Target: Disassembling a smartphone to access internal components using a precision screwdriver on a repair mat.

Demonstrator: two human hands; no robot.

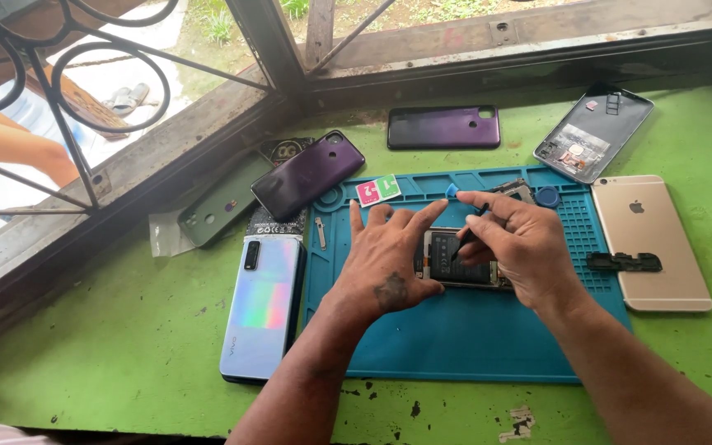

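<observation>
My left hand [385,259] pressing flat on an opened phone [460,259] on the blue repair mat [463,338], my right hand [514,239] pinching a thin black tool [465,242], pink-and-green wipe packets [377,190] at mat's top left, green bench [109,346].

Your hands are bare: no gloves, rings or watch. Your left hand [385,264] carries a dark tattoo mark on its back. Your right hand [517,243] is unmarked. Both forearms are unsleeved.
</observation>
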